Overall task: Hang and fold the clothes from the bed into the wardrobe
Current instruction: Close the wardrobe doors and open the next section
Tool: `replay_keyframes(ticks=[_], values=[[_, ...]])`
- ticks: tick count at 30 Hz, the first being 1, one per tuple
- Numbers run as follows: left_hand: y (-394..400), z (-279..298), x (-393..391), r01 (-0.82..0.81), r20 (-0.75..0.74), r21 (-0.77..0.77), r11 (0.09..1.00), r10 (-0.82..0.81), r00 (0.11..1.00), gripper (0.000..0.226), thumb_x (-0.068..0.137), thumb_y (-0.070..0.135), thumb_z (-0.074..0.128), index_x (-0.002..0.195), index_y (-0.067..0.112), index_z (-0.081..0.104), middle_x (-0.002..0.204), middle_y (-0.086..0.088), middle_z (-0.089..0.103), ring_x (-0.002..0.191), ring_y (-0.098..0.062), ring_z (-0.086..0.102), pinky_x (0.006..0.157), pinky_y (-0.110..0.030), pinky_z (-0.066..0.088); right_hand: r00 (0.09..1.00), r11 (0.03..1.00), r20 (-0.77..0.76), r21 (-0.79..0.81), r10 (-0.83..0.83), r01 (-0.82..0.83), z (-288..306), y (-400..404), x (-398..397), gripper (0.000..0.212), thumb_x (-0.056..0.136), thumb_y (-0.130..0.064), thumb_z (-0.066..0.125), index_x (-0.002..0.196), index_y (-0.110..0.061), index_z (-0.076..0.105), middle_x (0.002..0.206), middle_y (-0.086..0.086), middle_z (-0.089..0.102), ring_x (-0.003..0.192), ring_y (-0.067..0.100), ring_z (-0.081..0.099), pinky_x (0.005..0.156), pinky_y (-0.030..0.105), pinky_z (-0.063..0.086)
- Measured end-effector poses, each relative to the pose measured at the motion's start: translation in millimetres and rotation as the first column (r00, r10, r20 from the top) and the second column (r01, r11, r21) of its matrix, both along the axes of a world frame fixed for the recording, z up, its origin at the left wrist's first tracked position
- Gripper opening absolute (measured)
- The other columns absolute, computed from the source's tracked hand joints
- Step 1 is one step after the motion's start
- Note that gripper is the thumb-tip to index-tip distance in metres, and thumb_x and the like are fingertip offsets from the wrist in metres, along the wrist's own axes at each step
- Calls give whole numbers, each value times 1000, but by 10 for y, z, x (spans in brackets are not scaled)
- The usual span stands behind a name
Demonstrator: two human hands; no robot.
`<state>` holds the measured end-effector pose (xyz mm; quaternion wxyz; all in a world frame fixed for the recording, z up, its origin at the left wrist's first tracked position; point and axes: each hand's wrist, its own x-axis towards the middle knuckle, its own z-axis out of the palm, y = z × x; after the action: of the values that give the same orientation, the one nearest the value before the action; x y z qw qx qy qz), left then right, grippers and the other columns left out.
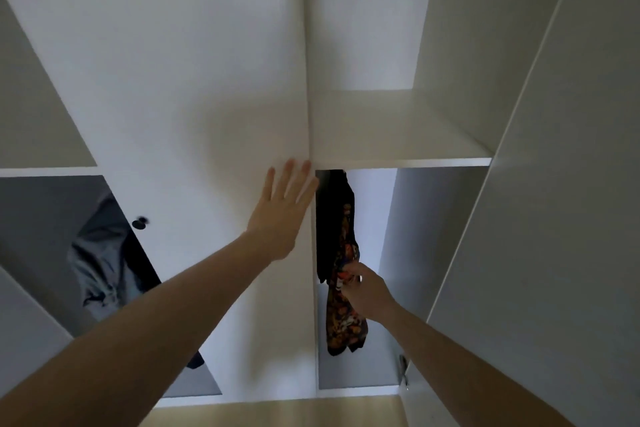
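Head view: the patterned garment [344,291], dark with orange and red print, is judged light, soft and limp; hold is best taken at a fold of cloth or near its top. It hangs in the right wardrobe compartment, below the shelf [398,149]. Its fabric is pinched by the right hand [363,291]. The left hand [282,210] is laid flat, fingers spread, on the door panel [194,97].

1. a white door panel [194,107], left hand [282,215] flat against it, blocks the wardrobe's middle.
2. a dark patterned garment [341,253] hangs just beside the door's edge under the shelf [398,135], open room to its right.
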<state>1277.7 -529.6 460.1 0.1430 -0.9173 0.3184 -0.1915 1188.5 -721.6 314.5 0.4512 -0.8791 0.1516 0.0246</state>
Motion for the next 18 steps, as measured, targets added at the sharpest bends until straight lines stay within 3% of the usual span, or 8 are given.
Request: replay_keyframes(ticks=[2,4,6,8,11,14,18], values=[[240,-319,-348,63,-115,-58,996,-69,991,105,97,18,58,158,17,-27,162,-10,-38,150,-36,-32,125,-57,-8,999,1000,31,-2,26,-26,98,144,-177,34,100,-19,60,133,-13,57,119,7,66,100,20,64,87,17,53],[635,-634,-725,37,-229,-181,983,-78,970,96,100,25,56,162,22,-17,166,-2,-33,152,-28,-32,127,-50,-11,996,999,78,7,45,-46,194,350,-346,43,100,-22,62,141,-25,51,123,-3,63,94,9,60,72,3,46],[1185,-902,-1073,-29,-333,-266,963,-63,941,85,100,32,57,164,27,2,170,4,-21,155,-22,-25,127,-44,-11,993,996,93,54,69,-74,261,644,-540,47,100,-23,63,144,-29,49,122,-9,59,96,4,58,69,4,44],[1860,-1086,-1373,-111,-416,-300,948,-25,909,73,100,38,58,162,32,19,171,8,-7,158,-19,-12,127,-40,-8,985,985,74,59,157,-162,294,1009,-745,50,99,-27,65,145,-36,46,132,-14,50,116,6,52,84,12,44],[2984,-1172,-1843,-321,-531,-378,868,81,843,60,99,42,62,153,36,37,168,13,14,157,-15,12,126,-32,11,945,945,47,44,323,-325,277,1659,-1008,50,98,-32,67,143,-42,46,144,-18,42,131,8,45,99,25,44],[4003,-1132,-2367,-515,-558,-452,728,219,800,54,94,36,71,144,34,49,161,13,32,150,-16,30,119,-28,24,893,894,62,27,446,-448,261,2410,-1224,52,98,-34,66,144,-43,44,148,-22,40,134,7,43,111,29,41],[4893,-1038,-3005,-634,-560,-458,622,352,750,55,89,33,77,140,31,56,157,13,39,144,-17,40,118,-33,32,821,820,83,52,565,-570,307,3400,-1416,53,98,-34,67,145,-43,44,144,-21,44,131,3,43,112,28,39]])
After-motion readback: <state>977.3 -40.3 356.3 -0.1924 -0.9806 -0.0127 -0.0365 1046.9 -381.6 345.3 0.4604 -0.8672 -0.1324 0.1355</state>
